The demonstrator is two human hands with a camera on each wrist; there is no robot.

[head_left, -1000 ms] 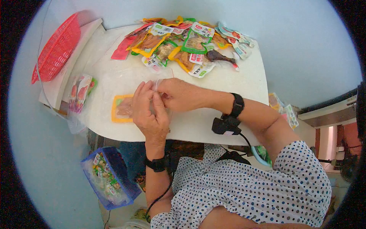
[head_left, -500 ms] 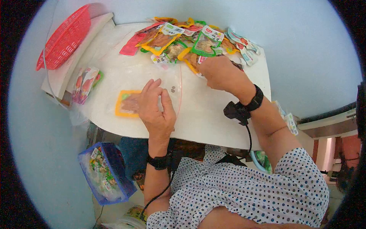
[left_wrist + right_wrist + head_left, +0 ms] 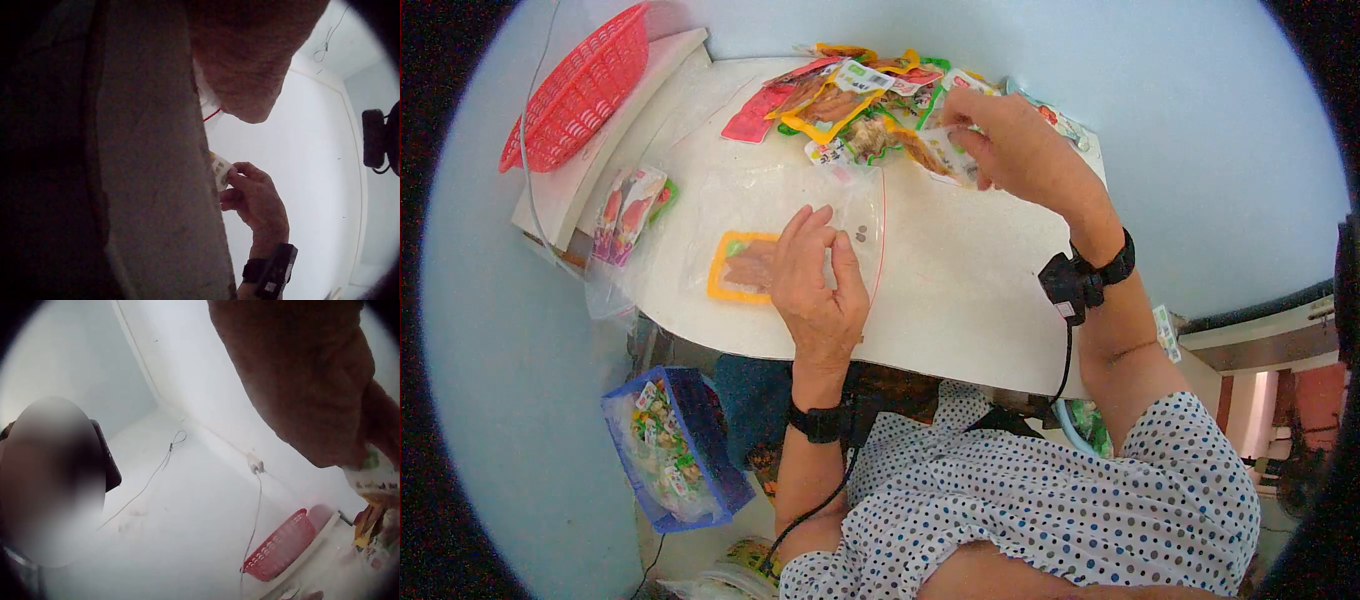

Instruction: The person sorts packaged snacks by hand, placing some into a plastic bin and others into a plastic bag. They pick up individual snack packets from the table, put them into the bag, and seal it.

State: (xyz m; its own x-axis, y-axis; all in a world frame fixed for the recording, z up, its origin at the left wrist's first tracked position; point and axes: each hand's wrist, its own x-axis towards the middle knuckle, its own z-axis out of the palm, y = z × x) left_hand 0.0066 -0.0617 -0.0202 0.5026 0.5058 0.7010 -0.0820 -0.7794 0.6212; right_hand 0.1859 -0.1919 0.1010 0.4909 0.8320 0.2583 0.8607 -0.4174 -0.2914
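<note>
Your left hand lies flat on one clear bag at frame centre. Your right hand pinches one snack packet at the top, beside one red basket upper left.

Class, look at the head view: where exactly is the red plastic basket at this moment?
The red plastic basket sits at the upper left of the head view, tilted on a white board beside the white table, left of the snack packet pile.

Packet pile at table's far edge; basket far left; bagged packet near front.
</note>
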